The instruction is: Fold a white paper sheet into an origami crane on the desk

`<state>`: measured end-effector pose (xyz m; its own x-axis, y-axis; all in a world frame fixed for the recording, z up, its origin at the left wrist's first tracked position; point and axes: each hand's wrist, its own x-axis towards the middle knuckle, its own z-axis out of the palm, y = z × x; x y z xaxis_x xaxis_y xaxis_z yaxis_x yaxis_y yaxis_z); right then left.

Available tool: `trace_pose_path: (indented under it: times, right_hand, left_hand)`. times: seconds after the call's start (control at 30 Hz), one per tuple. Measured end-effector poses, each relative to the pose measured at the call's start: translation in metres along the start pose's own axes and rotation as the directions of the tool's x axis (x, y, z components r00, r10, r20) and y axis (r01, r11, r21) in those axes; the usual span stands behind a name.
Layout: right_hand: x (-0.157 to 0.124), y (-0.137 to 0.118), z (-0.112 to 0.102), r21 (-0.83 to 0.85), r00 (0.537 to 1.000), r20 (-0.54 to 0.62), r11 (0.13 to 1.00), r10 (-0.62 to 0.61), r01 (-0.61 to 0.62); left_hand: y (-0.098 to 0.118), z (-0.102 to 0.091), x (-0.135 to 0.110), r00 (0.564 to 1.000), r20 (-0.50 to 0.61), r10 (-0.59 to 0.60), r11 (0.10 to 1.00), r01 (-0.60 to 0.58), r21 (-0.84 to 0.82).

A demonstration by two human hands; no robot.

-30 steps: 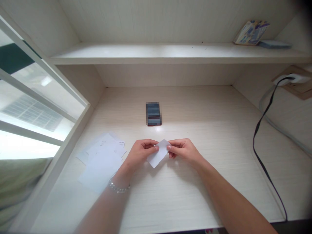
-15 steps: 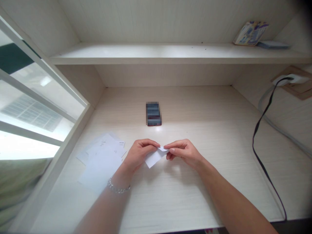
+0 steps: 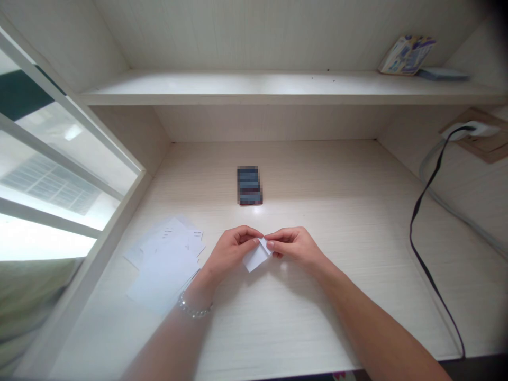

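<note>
At the centre of the frame, just above the desk [image 3: 317, 307], the left hand [image 3: 232, 248] and right hand [image 3: 296, 246] pinch a paper slip [image 3: 256, 260], fingers closed narrowly on its upper corner. The fold would likely go best with edges matched squarely before the crease is pressed. Loose sheets [image 3: 166, 259] lie at lower left; a dark rectangular object [image 3: 250, 185] sits beyond.
</note>
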<state>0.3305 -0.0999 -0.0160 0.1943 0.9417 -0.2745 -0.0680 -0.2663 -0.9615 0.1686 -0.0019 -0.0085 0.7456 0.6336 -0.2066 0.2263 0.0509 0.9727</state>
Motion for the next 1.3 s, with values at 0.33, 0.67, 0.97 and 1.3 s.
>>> trace_pose_path:
  times: [0.33,0.67,0.97,1.3]
  right_hand:
    - [0.0002,0.0,0.0033,-0.032,0.999,-0.035,0.999,-0.019,0.018]
    - [-0.0009,0.0007,0.0042,0.009,1.0,-0.005,1.0,-0.015,0.015]
    - [-0.0039,-0.0022,0.0043,-0.017,0.999,0.0,0.999,-0.036,0.036]
    - [-0.0024,-0.0023,0.007,-0.031,0.996,-0.074,0.999,-0.045,0.043]
  left_hand:
    - [-0.0049,0.0011,0.0006,1.0,-0.015,0.003,1.0,-0.002,0.027]
    - [-0.0024,0.0001,0.0001,1.0,-0.031,0.001,1.0,-0.001,0.021]
    - [-0.0042,-0.0001,0.0004,0.999,-0.036,-0.011,1.0,0.012,0.022]
    - [-0.0092,-0.0034,0.0032,0.992,-0.129,-0.005,1.0,0.009,0.027]
